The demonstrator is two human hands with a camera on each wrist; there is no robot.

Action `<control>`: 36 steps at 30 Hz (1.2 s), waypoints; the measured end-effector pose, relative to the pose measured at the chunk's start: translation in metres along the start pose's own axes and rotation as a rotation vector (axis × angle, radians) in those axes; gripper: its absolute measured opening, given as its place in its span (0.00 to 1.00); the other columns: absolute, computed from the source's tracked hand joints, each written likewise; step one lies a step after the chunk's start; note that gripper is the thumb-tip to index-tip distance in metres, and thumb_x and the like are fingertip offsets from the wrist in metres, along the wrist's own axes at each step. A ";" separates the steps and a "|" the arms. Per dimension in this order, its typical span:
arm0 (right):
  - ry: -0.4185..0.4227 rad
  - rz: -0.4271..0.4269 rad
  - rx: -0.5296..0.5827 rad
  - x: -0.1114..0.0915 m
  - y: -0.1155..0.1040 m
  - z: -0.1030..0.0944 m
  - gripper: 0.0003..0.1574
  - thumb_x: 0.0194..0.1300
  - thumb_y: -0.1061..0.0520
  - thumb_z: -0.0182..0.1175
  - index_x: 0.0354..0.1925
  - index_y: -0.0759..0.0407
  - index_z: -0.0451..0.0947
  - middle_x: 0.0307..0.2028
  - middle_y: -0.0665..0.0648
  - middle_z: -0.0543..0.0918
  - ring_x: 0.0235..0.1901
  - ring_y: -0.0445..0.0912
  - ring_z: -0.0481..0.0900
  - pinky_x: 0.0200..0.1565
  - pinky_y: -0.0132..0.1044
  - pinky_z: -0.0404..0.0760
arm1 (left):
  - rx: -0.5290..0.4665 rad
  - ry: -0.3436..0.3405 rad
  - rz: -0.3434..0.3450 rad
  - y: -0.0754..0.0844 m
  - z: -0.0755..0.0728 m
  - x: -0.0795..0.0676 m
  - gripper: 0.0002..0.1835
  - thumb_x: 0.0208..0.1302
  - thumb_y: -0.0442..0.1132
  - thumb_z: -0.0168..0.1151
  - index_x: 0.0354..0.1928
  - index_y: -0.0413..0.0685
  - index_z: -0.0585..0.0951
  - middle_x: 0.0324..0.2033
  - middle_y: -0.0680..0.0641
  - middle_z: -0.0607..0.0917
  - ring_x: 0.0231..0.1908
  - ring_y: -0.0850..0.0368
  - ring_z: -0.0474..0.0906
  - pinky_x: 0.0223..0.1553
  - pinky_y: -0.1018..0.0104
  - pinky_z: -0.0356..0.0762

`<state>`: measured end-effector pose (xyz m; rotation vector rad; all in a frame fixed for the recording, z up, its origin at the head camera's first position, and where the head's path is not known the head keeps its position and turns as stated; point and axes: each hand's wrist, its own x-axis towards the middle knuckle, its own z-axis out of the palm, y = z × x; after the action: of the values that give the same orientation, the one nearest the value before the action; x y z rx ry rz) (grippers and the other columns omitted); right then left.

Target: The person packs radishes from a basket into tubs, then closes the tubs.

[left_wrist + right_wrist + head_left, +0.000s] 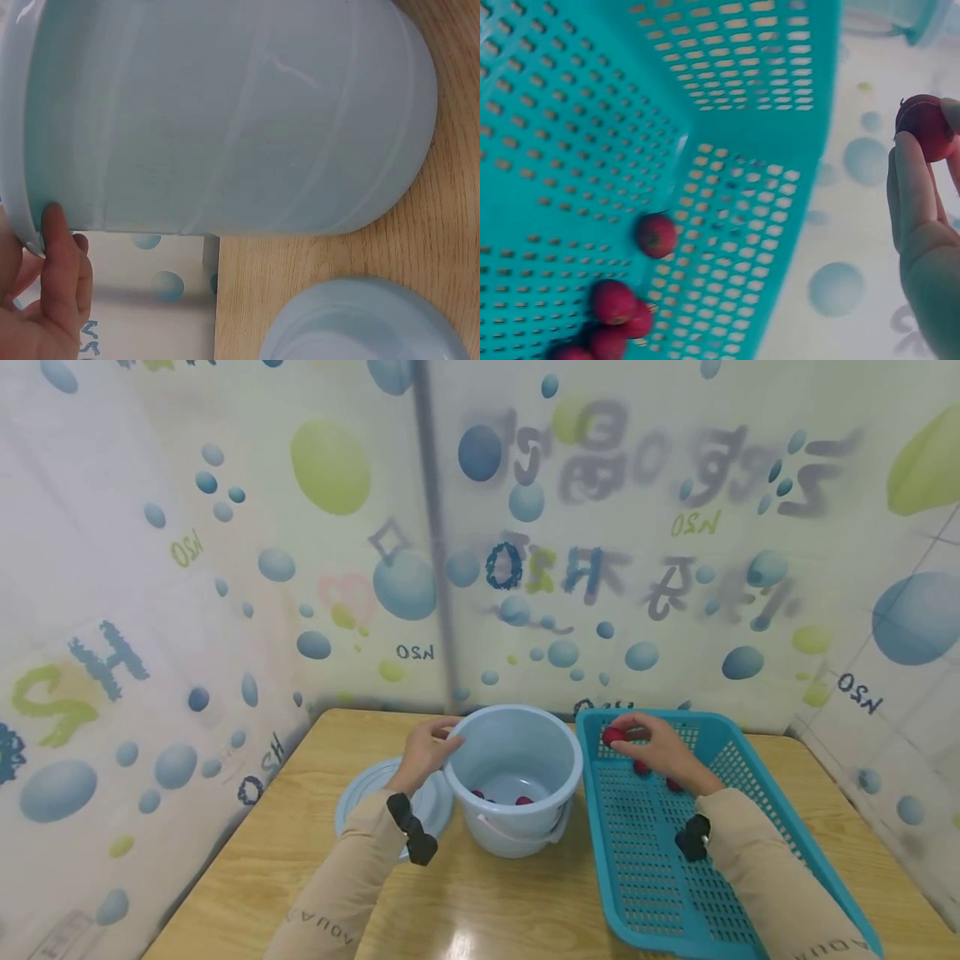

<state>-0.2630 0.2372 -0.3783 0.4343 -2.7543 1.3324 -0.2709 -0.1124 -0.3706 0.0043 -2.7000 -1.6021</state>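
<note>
At the bucket's left rim, my left hand point(422, 750) grips the edge, with the thumb over the rim and the fingers outside. The pale blue bucket point(506, 835) stands upright, its handle hanging down at the front, and a few red fruits point(524, 800) lie on its bottom. My right hand point(666, 753) pinches one small round red fruit point(924, 127) between thumb and fingertips. It is over the far left part of the turquoise basket point(600, 852) in the head view. More red fruits point(657, 235) lie inside along the basket's far end.
A light blue round lid point(360, 793) lies on the wooden table point(420, 910), left of the bucket and partly behind my left forearm. The basket stands close to the bucket's right side. Behind the table hangs a curtain point(360, 677) with bubble prints.
</note>
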 end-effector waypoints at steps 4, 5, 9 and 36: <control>-0.008 -0.099 0.004 0.002 -0.011 -0.001 0.22 0.58 0.53 0.59 0.48 0.63 0.70 0.45 0.62 0.75 0.47 0.58 0.73 0.43 0.49 0.75 | 0.007 0.008 -0.002 -0.001 0.000 0.000 0.17 0.56 0.37 0.60 0.50 0.50 0.77 0.39 0.43 0.77 0.36 0.51 0.75 0.30 0.63 0.78; -0.011 -0.124 0.004 0.002 -0.014 -0.002 0.22 0.58 0.54 0.59 0.48 0.64 0.70 0.45 0.63 0.76 0.47 0.58 0.73 0.42 0.48 0.76 | 0.008 0.009 0.000 -0.001 0.001 0.000 0.17 0.56 0.37 0.60 0.50 0.50 0.77 0.39 0.43 0.77 0.36 0.51 0.75 0.30 0.63 0.78; -0.032 -0.183 0.010 0.001 -0.027 -0.002 0.22 0.58 0.55 0.59 0.48 0.65 0.70 0.45 0.63 0.75 0.46 0.58 0.73 0.42 0.47 0.76 | 0.004 0.005 0.006 0.000 0.000 -0.001 0.17 0.56 0.37 0.60 0.50 0.50 0.76 0.40 0.43 0.77 0.36 0.51 0.75 0.30 0.63 0.78; -0.121 -0.333 0.066 0.022 -0.091 0.021 0.18 0.54 0.60 0.62 0.45 0.61 0.74 0.41 0.57 0.78 0.41 0.51 0.76 0.39 0.41 0.78 | -0.025 0.006 0.016 0.000 0.000 -0.002 0.16 0.57 0.37 0.59 0.49 0.49 0.77 0.41 0.42 0.76 0.38 0.49 0.74 0.29 0.63 0.78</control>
<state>-0.2578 0.1624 -0.3182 0.9577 -2.5784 1.3518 -0.2693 -0.1121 -0.3703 -0.0128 -2.6682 -1.6291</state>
